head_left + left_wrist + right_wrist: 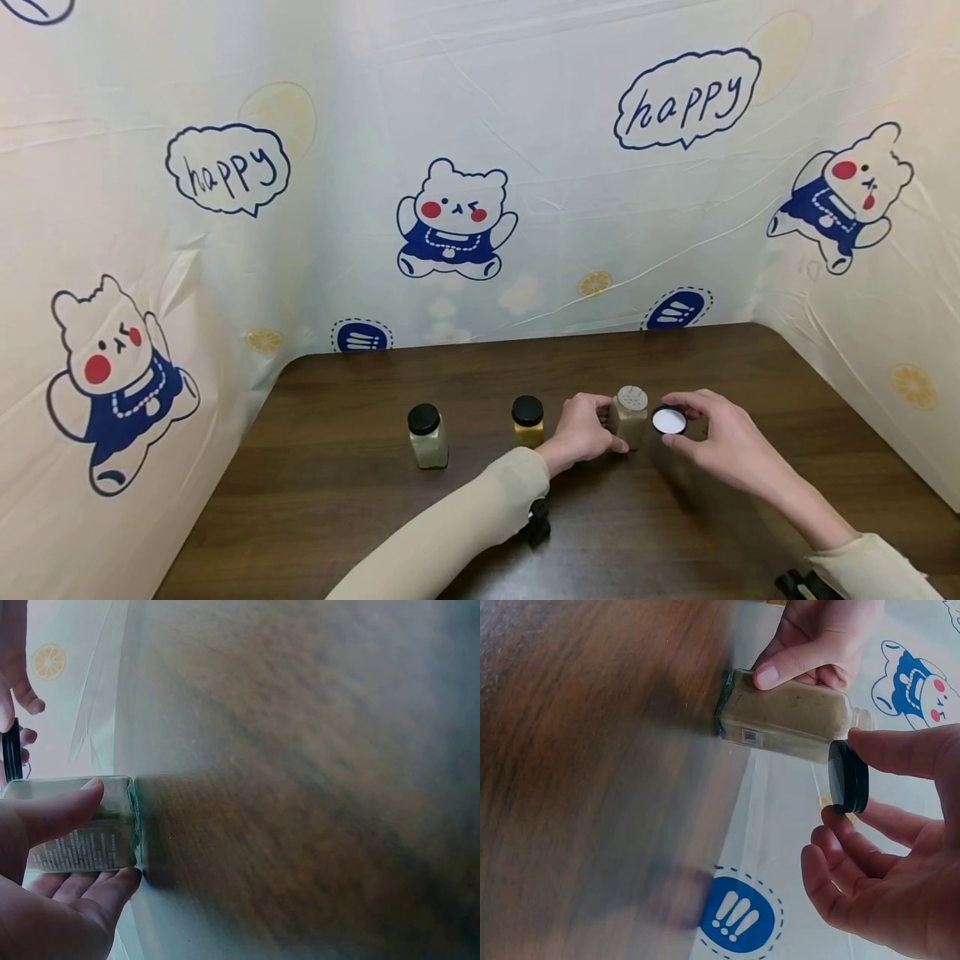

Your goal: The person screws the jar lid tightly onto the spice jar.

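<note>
My left hand (pixel 577 429) holds a square glass spice jar (pixel 632 412) of beige powder near its base. The jar stands upright on the table, uncapped, with a perforated shaker top. In the left wrist view, thumb and fingers lie on opposite sides of the jar (pixel 82 851), which bears fine print. Just to its right, my right hand (pixel 720 433) pinches a black lid (pixel 669 420) by its rim, white inside facing me. The right wrist view shows this lid (pixel 849 780) beside the neck of the jar (pixel 787 712), clear of the mouth.
A black-capped jar with pale contents (pixel 429 437) stands left on the brown wooden table (pixel 322 500). Another black-capped jar, with yellow contents (pixel 528 421), stands close by my left hand. A printed cloth (pixel 555 167) with cartoon bears hangs around the back and sides.
</note>
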Demonstrator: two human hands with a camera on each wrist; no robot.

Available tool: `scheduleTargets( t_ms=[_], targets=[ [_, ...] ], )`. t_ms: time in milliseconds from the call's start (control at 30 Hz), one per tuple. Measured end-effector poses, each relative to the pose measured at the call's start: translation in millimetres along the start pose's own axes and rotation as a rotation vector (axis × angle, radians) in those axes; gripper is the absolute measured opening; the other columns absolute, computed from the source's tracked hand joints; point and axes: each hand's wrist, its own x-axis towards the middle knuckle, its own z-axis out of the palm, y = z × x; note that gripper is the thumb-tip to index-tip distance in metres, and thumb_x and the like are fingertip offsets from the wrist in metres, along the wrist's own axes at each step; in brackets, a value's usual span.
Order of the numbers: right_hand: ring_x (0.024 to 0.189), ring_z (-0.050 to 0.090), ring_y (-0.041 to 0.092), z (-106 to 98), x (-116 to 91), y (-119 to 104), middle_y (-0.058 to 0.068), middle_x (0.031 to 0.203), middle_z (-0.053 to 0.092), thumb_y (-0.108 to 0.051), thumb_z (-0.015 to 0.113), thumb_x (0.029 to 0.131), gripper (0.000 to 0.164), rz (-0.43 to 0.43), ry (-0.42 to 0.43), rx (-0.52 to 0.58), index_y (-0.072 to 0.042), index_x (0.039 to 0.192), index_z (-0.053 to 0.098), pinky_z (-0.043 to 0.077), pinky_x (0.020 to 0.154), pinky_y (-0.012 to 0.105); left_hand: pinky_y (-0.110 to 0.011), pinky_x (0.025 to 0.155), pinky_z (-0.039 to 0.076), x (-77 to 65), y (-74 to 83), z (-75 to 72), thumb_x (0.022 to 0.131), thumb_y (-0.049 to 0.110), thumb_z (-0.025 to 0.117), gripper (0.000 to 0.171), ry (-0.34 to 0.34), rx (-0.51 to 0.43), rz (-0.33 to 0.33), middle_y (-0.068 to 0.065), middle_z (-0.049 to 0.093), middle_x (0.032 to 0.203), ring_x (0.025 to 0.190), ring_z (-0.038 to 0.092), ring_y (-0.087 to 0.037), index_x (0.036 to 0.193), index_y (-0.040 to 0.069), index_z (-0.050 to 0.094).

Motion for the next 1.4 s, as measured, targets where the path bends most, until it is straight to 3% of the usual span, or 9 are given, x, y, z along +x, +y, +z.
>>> scheduleTargets(
  t_ms=[633,1167,1400],
  targets=[
    [0.098,0.065,0.026,0.5,3.0,-4.6,0.006,0.112,0.070,-0.019,0.091,0.083,0.045,0.026,0.011,0.027,-0.005,0.123,0.074,0.047,0.068,0.030,-0.025,0.086,0.057,-0.5,-0.5,-1.3,0.069,0.000,0.099,0.052,-0.002,-0.009,0.008,0.008,0.074,0.097,0.089,0.066,-0.004,0.115,0.014,0.080],
    [0.094,0.064,0.024,-0.4,5.7,-7.4,0.004,0.110,0.071,-0.022,0.089,0.086,0.041,0.015,0.036,0.028,-0.008,0.122,0.075,0.052,0.069,0.033,-0.025,0.087,0.057,-0.8,0.0,-2.8,0.069,0.000,0.099,0.050,-0.006,-0.016,0.009,0.009,0.075,0.097,0.089,0.067,-0.004,0.114,0.014,0.080],
    [0.094,0.064,0.021,2.1,7.4,-8.6,-0.002,0.103,0.070,-0.020,0.088,0.087,0.039,-0.043,0.106,0.037,-0.010,0.122,0.074,0.055,0.074,0.034,-0.025,0.085,0.057,-1.1,0.4,-1.7,0.070,0.001,0.099,0.049,-0.008,-0.019,0.003,0.010,0.074,0.095,0.088,0.066,-0.003,0.113,0.014,0.080]
  ],
)
